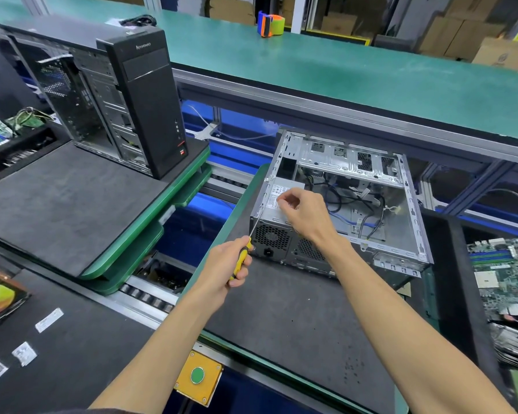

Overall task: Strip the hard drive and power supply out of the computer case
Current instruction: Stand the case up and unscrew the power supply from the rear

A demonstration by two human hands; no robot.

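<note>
Head view, the only one: an opened computer case (341, 201) lies on its side on a dark mat (281, 318), its open face turned up so the inside can be reached from above. The power supply (277, 210) still sits in the near-left corner of the case, label upward, its fan grille and socket facing the person. The left hand (225, 264) has its fingers wrapped round the yellow handle of a screwdriver (247, 246), whose thin shaft angles up to the case's left edge beside the power supply, probably to work a fixing screw there. The right hand (302, 213) rests over the top of the power supply with fingers curled and thumb meeting fingertip; whether it pinches a small screw cannot be told. Loose cables (350, 204) trail across the case floor. No hard drive can be picked out inside. An upright black tower (138, 106) stands well apart on a raised pallet to the left, and a bare motherboard (503, 273) lies to the right.
</note>
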